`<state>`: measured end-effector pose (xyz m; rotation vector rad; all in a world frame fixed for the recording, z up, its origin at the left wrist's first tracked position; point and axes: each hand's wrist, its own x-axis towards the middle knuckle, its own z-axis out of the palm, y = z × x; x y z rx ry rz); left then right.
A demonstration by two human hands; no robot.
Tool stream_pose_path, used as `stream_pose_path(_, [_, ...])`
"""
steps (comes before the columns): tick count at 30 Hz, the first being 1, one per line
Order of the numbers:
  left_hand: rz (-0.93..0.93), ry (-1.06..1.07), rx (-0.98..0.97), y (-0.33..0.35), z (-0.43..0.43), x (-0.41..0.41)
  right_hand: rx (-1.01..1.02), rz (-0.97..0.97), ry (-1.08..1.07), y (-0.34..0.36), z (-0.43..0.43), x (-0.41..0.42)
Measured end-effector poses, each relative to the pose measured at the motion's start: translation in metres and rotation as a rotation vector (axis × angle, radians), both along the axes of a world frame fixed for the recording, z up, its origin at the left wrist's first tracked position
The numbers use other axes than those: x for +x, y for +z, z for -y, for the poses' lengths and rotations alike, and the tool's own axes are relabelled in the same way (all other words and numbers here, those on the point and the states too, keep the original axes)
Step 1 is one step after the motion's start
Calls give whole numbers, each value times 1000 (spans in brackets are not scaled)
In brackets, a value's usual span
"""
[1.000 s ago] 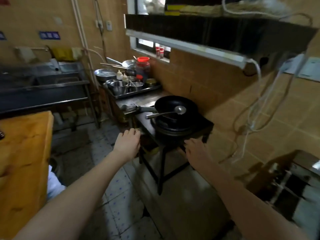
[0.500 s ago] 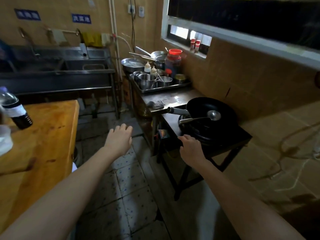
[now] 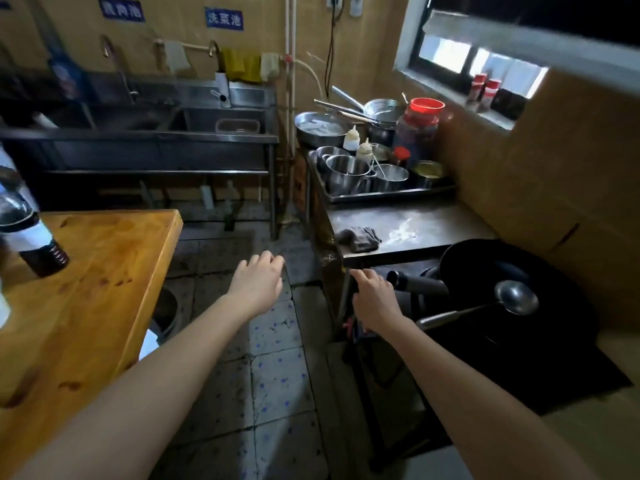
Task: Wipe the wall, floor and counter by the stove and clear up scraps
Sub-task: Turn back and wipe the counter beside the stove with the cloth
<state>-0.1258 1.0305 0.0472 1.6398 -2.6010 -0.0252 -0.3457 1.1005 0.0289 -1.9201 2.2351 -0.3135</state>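
In a dim tiled kitchen, beside the stove (image 3: 519, 362), your two bare arms reach forward; your left hand (image 3: 258, 285) hovers over the floor (image 3: 277, 393), its fingers loosely curled and holding nothing; your right hand (image 3: 375, 299) hangs just beside the front corner of the steel bench (image 3: 440, 244), fingers loosely bent and also empty, though it is unclear whether the tips touch the edge; the wiping cloth, a crumpled grey rag (image 3: 358, 238), lies on that bench near its front edge, beside a pale smear (image 3: 403, 232), and neither hand has it yet; close to your right hand juts the handle (image 3: 419, 285) of a black wok (image 3: 485, 268), with a ladle (image 3: 516, 299) resting in the pan. The likely trouble: reaching for the rag, your wrist could knock the handle and rock the wok, sending the ladle clattering; a careless grab might also drag the rag off the edge onto the dirty floor.
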Motion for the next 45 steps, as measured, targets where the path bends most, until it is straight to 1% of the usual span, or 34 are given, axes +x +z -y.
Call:
stream_pose_path(7, [42, 19, 51, -19, 83, -2, 29, 20, 36, -13, 90, -24])
stream_pose_path(10, [53, 29, 74, -26, 130, -5, 38, 24, -6, -22, 129, -33])
stream_pose_path(15, [55, -40, 104, -48, 214, -28, 81, -1, -80, -49, 199, -44])
stream_pose_path(18, [66, -81, 139, -60, 269, -40, 153, -22, -117, -68, 239, -50])
stream_pose_path(21, [85, -106, 166, -76, 320, -47, 220, -88, -121, -90, 272, -60])
stream_pose_path(27, [127, -191, 243, -99, 376, -65, 236, -84, -268, -116, 309, -74])
stream_pose_path(31, [141, -233, 264, -114, 398, -76, 346, -13, -381, -128, 326, -92])
stream_pose_path(34, [101, -218, 275, -118, 412, -78, 349, 54, -432, -137, 337, -103])
stream_pose_path(37, [93, -189, 273, -118, 424, -75, 282, 68, -424, -142, 345, -109])
stream_pose_path(41, [119, -120, 282, -107, 444, -71, 230, 159, -372, -135, 365, -110])
stream_pose_path(45, [121, -24, 275, -88, 466, -59, 155, 346, -276, -115, 403, -93])
